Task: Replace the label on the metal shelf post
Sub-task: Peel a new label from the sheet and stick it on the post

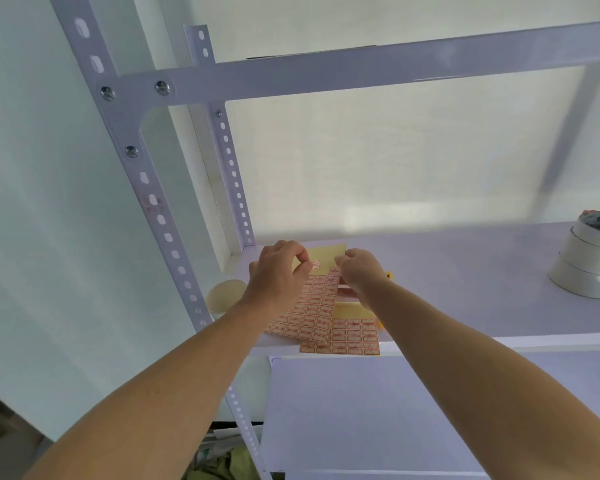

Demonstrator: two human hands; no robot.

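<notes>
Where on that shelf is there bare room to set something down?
The widest bare patch of the shelf lies between the right hand and the tape rolls, running from the back wall to the front edge. The left end is crowded: paper cup, the label sheets, and the left hand pinching one, beside the post.

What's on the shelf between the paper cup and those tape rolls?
Head view: two red-bordered label sheets, left hand and right hand pinching the upper one, then bare shelf to the tape rolls.
</notes>
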